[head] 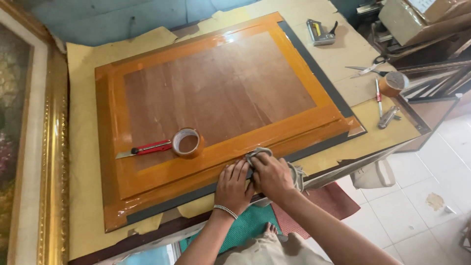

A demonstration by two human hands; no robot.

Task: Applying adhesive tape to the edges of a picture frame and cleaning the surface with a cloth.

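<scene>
A large picture frame back lies face down on the table, its brown board edged with glossy orange-brown tape. My right hand presses a grey cloth against the taped near edge. My left hand, with a bracelet at the wrist, lies flat beside it on the same edge, fingers touching the right hand. A roll of brown tape and a red utility knife rest on the board to the left of my hands.
The table top is covered in yellowish cardboard. A staple gun, scissors, another tape roll and a pen lie at the right. A gilded framed painting leans at the left. Tiled floor lies at the lower right.
</scene>
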